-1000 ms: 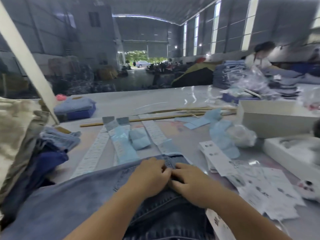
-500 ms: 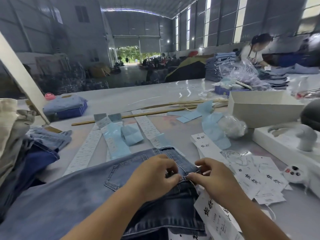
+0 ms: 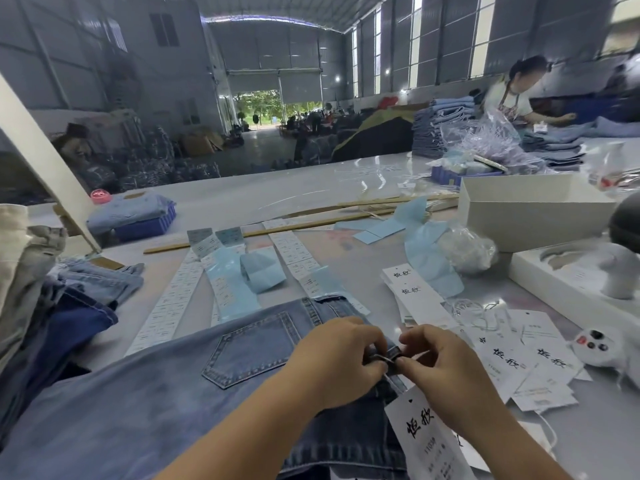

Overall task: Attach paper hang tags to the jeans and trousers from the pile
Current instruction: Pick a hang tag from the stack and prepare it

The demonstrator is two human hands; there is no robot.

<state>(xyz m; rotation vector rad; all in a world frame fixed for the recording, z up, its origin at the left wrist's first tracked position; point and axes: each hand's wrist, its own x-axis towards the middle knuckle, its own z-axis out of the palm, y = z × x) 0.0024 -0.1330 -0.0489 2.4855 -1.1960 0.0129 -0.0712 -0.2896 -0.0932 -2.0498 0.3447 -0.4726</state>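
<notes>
Jeans [image 3: 145,403] are spread flat across the near table edge, waistband toward the right, back pocket [image 3: 256,351] just left of the grip. A belt loop [image 3: 387,355] at the waistband is pinched from the left by the left hand [image 3: 341,362] and from the right by the right hand [image 3: 446,379], fingertips nearly meeting. A hang tag [image 3: 427,441] is seen under the right wrist, lying over the jeans' edge; whether its string is threaded cannot be told. Just right of the grip, loose tags [image 3: 519,362] are fanned out, touching one another, with a white scanner [image 3: 601,344] beyond them. Bare table [image 3: 595,441] is left only at the near right. Ahead of the grip, label strips [image 3: 166,303] and blue backing paper [image 3: 239,282] are laid side by side. Far left, a garment pile [image 3: 38,289] closes that side. Farther right, an open white box [image 3: 530,213] stands; wooden sticks [image 3: 277,226] cross behind the strips.
</notes>
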